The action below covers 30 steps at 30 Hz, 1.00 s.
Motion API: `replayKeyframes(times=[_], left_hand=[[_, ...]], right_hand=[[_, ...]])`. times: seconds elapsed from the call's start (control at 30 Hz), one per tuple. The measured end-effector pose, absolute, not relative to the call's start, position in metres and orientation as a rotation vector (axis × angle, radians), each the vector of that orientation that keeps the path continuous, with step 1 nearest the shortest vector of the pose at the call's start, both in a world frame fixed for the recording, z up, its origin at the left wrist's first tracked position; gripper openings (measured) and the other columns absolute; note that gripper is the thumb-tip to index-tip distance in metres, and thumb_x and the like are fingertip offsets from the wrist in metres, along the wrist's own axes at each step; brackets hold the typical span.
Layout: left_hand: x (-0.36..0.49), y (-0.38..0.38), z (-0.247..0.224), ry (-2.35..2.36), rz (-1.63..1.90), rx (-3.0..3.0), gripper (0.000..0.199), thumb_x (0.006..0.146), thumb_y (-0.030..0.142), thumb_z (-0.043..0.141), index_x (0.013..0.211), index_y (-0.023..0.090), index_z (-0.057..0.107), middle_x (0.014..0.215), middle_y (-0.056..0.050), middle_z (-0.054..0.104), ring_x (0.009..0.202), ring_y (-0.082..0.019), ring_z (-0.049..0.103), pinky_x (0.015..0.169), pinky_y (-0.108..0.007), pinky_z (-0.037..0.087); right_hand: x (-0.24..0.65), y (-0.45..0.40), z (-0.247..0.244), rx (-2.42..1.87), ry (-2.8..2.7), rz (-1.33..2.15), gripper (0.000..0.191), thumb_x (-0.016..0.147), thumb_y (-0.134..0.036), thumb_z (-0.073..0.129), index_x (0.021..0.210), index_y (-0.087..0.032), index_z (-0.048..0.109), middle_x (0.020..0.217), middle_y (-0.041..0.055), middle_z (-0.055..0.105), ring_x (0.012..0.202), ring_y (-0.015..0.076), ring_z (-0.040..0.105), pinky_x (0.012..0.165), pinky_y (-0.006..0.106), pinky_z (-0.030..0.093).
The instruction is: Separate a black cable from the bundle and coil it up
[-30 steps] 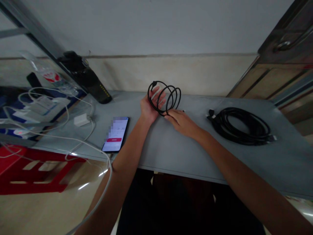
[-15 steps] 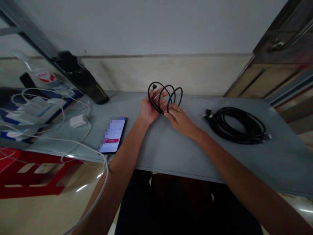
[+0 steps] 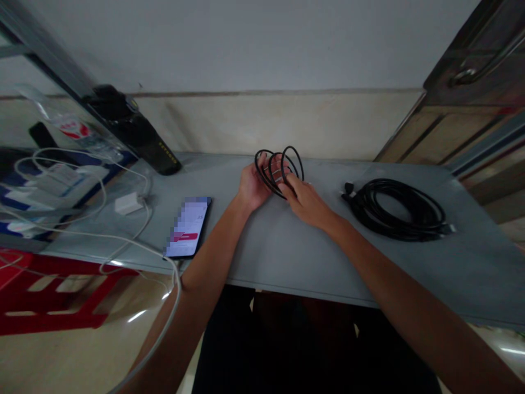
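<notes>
A thin black cable (image 3: 292, 150) hangs in several loose loops between my two hands, just above the far part of the grey table. My left hand (image 3: 255, 186) is turned palm up, its fingers curled round the loops from behind and below. My right hand (image 3: 305, 200) pinches the loops between thumb and fingers on the near right side. Some of the fingertips are hidden behind the cable and the right hand. To the right, a thicker coiled black cable (image 3: 369, 221) with plugs at its ends lies on the table.
On the grey table (image 3: 287, 251) a lit phone (image 3: 189, 227) lies beside my left forearm. A white charger (image 3: 129, 203), white cords, a power strip (image 3: 61, 183) and a black bottle (image 3: 150, 145) are at the left. A red stool (image 3: 61, 312) stands below. The wall rises behind.
My hands have drawn the black loops closer together and slightly lower. The cable plug that showed by my left fingers is no longer visible. The coiled cable and phone stay put.
</notes>
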<state>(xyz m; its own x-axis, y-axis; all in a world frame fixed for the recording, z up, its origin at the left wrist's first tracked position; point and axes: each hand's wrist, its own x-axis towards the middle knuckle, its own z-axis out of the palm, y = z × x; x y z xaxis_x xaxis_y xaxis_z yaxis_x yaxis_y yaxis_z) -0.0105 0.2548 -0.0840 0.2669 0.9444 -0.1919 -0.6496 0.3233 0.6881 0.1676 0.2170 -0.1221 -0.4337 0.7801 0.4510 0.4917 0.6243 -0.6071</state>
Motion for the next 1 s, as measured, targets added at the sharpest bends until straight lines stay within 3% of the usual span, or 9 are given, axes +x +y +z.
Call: replayKeyframes(times=[0.1,0.23,0.4,0.57,0.73,1.0], left_hand=[[-0.010,0.256,-0.085,0.698,1.117,0.522,0.049,0.119,0.042,0.043,0.121,0.013,0.083,0.099,-0.013,0.089,0.117,-0.029,0.084,0.108,-0.039,0.063],[-0.010,0.260,-0.092,0.722,1.086,0.489,0.050,0.119,0.039,0.040,0.122,0.012,0.082,0.095,-0.012,0.088,0.112,-0.029,0.085,0.111,-0.042,0.062],[-0.009,0.263,-0.099,0.704,1.069,0.497,0.042,0.117,0.032,0.047,0.111,0.008,0.082,0.088,-0.014,0.086,0.103,-0.026,0.085,0.110,-0.039,0.062],[-0.009,0.262,-0.099,0.703,1.086,0.515,0.033,0.115,0.029,0.054,0.112,0.012,0.082,0.094,-0.014,0.088,0.108,-0.029,0.085,0.108,-0.043,0.064],[-0.008,0.261,-0.096,0.720,1.091,0.526,0.035,0.116,0.030,0.052,0.119,0.012,0.082,0.093,-0.012,0.088,0.108,-0.028,0.084,0.109,-0.042,0.064],[-0.008,0.263,-0.097,0.719,1.119,0.574,0.033,0.113,0.033,0.057,0.124,0.014,0.082,0.097,-0.009,0.089,0.091,-0.023,0.085,0.090,-0.032,0.066]], right_hand=[[0.169,0.212,-0.118,-1.041,-2.227,0.446,0.044,0.121,-0.057,0.035,0.127,-0.023,0.062,0.114,0.0120,0.079,0.093,0.0292,0.075,0.083,0.039,0.049],[0.170,0.207,-0.114,-1.084,-2.339,0.377,0.050,0.113,-0.071,0.053,0.114,-0.023,0.067,0.090,0.0069,0.077,0.084,0.0298,0.075,0.077,0.037,0.047],[0.169,0.208,-0.118,-1.136,-2.355,0.271,0.050,0.103,-0.072,0.073,0.111,-0.023,0.072,0.092,0.0079,0.081,0.085,0.0320,0.077,0.078,0.038,0.049],[0.170,0.210,-0.120,-1.117,-2.325,0.278,0.034,0.115,-0.053,0.061,0.116,-0.022,0.076,0.102,0.0103,0.085,0.087,0.0296,0.078,0.080,0.038,0.051],[0.170,0.210,-0.121,-1.121,-2.317,0.273,0.039,0.116,-0.054,0.056,0.116,-0.021,0.077,0.100,0.0113,0.085,0.084,0.0295,0.078,0.077,0.038,0.050],[0.171,0.212,-0.121,-1.182,-2.248,0.233,0.049,0.118,-0.056,0.047,0.131,-0.017,0.074,0.105,0.0152,0.085,0.083,0.0311,0.077,0.074,0.039,0.048]])
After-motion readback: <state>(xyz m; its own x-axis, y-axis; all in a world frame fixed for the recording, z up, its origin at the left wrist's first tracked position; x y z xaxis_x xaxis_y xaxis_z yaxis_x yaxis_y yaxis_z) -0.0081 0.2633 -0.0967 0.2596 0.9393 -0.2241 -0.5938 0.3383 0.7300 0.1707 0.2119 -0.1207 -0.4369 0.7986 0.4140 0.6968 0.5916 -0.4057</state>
